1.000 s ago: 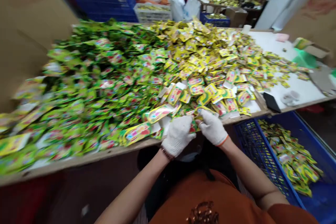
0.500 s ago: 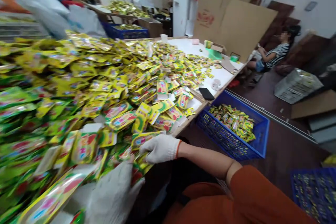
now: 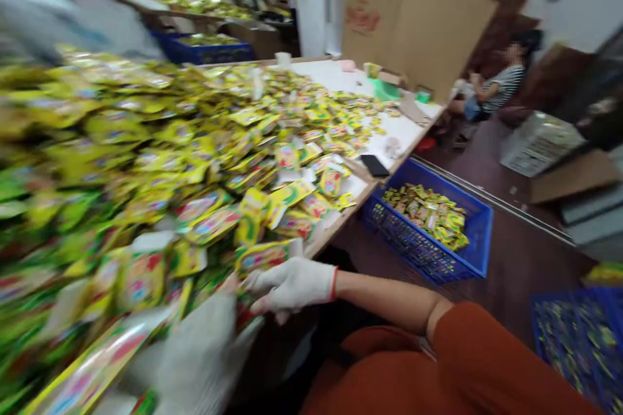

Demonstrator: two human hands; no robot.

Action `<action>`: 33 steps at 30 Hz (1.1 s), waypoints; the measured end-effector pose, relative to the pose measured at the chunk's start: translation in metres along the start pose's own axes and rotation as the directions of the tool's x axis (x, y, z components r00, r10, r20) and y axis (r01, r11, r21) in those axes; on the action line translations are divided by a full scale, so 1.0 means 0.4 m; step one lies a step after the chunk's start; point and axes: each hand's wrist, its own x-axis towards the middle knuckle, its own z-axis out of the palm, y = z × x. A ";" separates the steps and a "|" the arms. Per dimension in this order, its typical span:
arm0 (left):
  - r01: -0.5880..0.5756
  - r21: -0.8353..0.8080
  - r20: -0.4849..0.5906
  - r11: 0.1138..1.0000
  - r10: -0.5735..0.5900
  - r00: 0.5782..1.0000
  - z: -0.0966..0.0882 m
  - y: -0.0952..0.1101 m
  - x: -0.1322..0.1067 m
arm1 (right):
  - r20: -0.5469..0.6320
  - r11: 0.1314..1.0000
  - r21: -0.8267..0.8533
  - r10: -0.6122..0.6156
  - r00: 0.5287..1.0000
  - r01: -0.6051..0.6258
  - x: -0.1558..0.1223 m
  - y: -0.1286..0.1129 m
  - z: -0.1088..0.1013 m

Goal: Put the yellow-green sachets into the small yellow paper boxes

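So, nearest first: your left hand (image 3: pixel 202 343) is the white-gloved blur at the bottom left of the frame, and I can't tell whether its fingers are pinching anything. Your right hand (image 3: pixel 296 282), bottom center, has its fingers half-curled and a bit parted; whether it grips something, no idea. A red-and-green packet (image 3: pixel 244 314) sits right between the two gloves (pretty smeared, honestly), and a yellow packet (image 3: pixel 265 256) lies just above your right fingers.

Past your hands, the packet heap (image 3: pixel 180 136) fills the left half of the frame, greenish at lower left, yellow higher up. Right of center, a flat black object (image 3: pixel 374 165) lies near the table's edge, and below that edge there's a blue crate (image 3: pixel 479 262) with more yellow packets inside. Further back, a big cardboard sheet (image 3: pixel 438 32) stands at upper right, with a person in a striped top (image 3: pixel 506 87) sitting beyond it.
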 end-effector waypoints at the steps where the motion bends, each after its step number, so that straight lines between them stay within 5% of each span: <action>1: -0.045 0.078 -0.013 0.996 0.046 0.999 -0.019 0.035 0.002 | 0.061 0.997 0.068 0.021 0.998 -0.026 -0.007 0.007 0.011; 5: 0.006 0.191 -0.029 0.982 -0.001 1.000 -0.041 0.108 0.008 | 0.183 0.984 0.176 -0.005 0.983 -0.028 -0.006 0.041 0.039; 8: 0.147 0.156 0.094 0.977 -0.163 0.982 -0.045 0.106 -0.018 | 0.218 0.992 0.126 -0.025 0.976 -0.003 0.011 0.056 0.049; 13: 0.386 0.208 0.256 0.899 -0.431 0.865 -0.092 0.075 -0.065 | 0.030 1.000 0.010 0.025 0.999 -0.025 0.039 0.042 0.051; 16: 0.421 0.287 0.297 0.861 -0.497 0.815 -0.123 0.019 -0.086 | -0.116 0.980 -0.170 -0.125 0.985 0.104 0.069 0.029 0.032; 19: 0.400 0.340 0.306 0.851 -0.503 0.809 -0.150 -0.053 -0.116 | -0.173 0.902 -0.380 -0.287 0.942 0.205 0.103 0.023 0.010; 23: 0.361 0.328 0.303 0.873 -0.460 0.835 -0.181 -0.105 -0.145 | -0.148 0.781 -0.590 -0.355 0.923 0.206 0.139 0.022 0.004; 29: 0.378 0.334 0.225 0.863 -0.463 0.857 -0.167 -0.036 -0.072 | -0.008 0.438 -0.896 -0.187 0.982 0.076 0.180 -0.001 0.033; 33: 0.380 0.380 0.281 0.843 -0.497 0.821 -0.127 0.011 -0.006 | -0.021 0.423 -0.904 -0.179 0.984 0.057 0.202 -0.015 0.026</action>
